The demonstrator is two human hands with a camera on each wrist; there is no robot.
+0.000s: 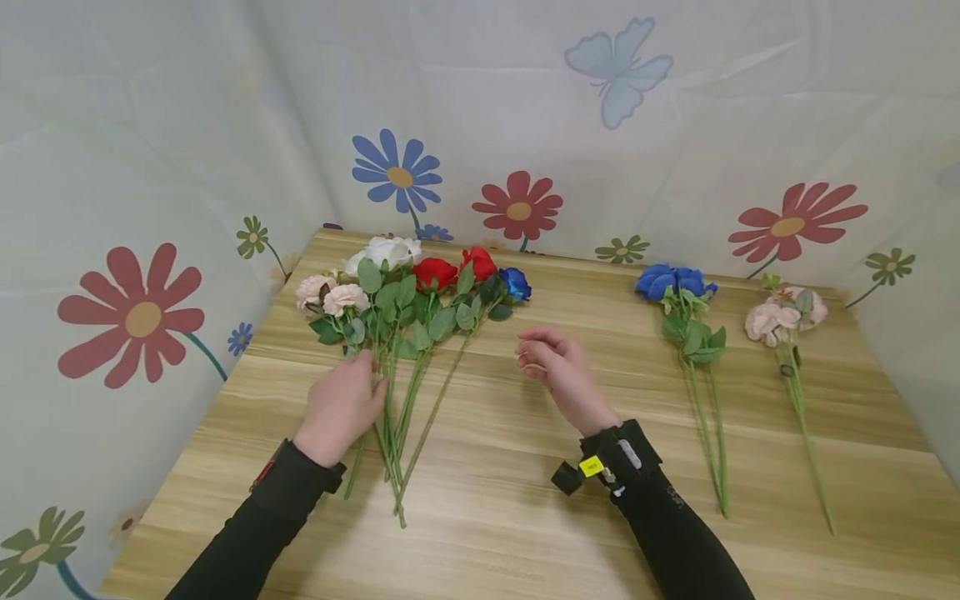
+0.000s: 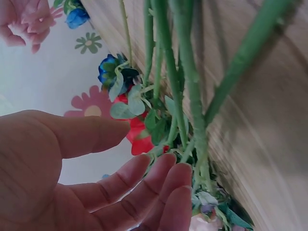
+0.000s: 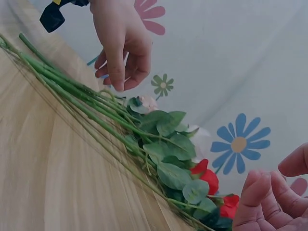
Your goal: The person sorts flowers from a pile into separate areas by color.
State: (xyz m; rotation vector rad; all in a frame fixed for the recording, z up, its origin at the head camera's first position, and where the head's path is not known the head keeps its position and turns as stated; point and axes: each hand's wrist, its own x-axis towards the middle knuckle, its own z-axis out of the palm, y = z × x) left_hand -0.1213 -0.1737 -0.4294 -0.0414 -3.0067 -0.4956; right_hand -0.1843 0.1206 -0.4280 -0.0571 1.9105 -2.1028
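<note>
Several artificial flowers lie in a bunch at the left of the table: pale pink blooms (image 1: 346, 298), a white bloom (image 1: 392, 252), red roses (image 1: 435, 272) and a blue rose (image 1: 515, 284). Their green stems (image 1: 411, 392) point toward the person. My left hand (image 1: 337, 408) hovers close over these stems, and in the left wrist view its fingers (image 2: 130, 204) are bent loosely with nothing between them. To the right of the bunch, my right hand (image 1: 562, 379) is held above the table, fingers loosely bent and holding nothing.
Blue flowers (image 1: 675, 283) with leafy stems lie right of my right hand. Farther right are pale pink flowers (image 1: 776, 321) on long stems. A fabric backdrop (image 1: 480, 100) printed with flowers and a butterfly surrounds the wooden table (image 1: 525, 517) at the back and sides.
</note>
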